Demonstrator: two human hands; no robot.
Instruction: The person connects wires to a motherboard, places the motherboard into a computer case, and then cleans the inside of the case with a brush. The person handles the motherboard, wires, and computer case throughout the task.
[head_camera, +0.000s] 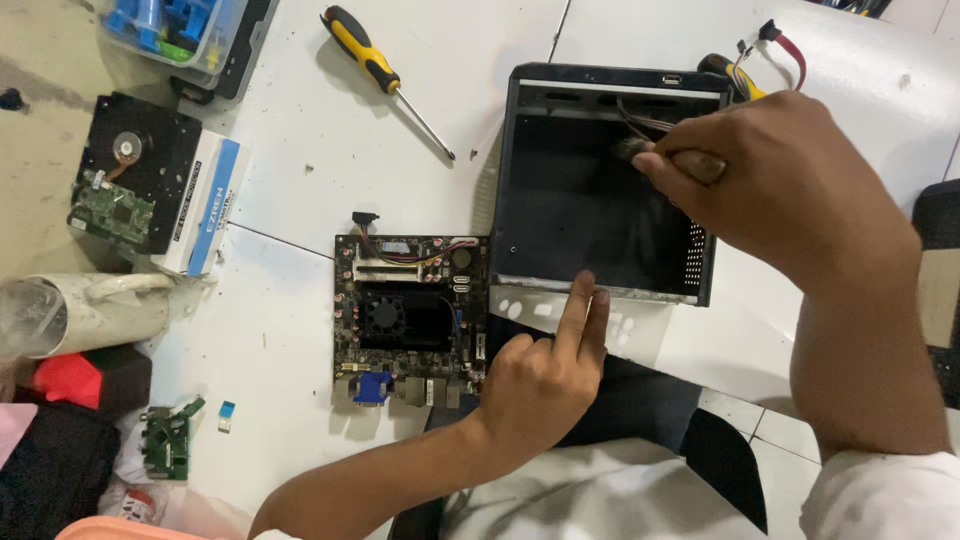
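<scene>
1. Case (600, 190), a black open computer shell, lies flat on the white table (300, 190) at about one o'clock from my lap, its open side facing up. Its long axis runs roughly from six to twelve o'clock, with the front panel at the twelve o'clock end and the dusty metal edge nearest me.
2. Brush (655, 155) sits in my right hand (790, 190); its wooden handle lies nearly nine to three o'clock, dark bristles pointing toward nine o'clock, inside the upper part of the case near a bundle of loose wires (640, 118).
3. Motherboard (412, 315) lies just beside the case at its eight o'clock, with a black fan in the middle and a blue port at its near edge. A yellow-and-black screwdriver (385, 75) lies at eleven o'clock, tip toward the case. A hard drive (125, 185) on a white box rests at far nine o'clock, and a small green circuit card (165, 440) at seven o'clock. Red cable (790, 50) trails at one o'clock behind the case.
4. My right hand is closed in a fist-like pinch around the brush handle, held over the case's right half and hiding that corner.
5. My left hand (545, 380) is mostly curled, two fingers (585, 310) stretched out and pressing the case's near edge.
</scene>
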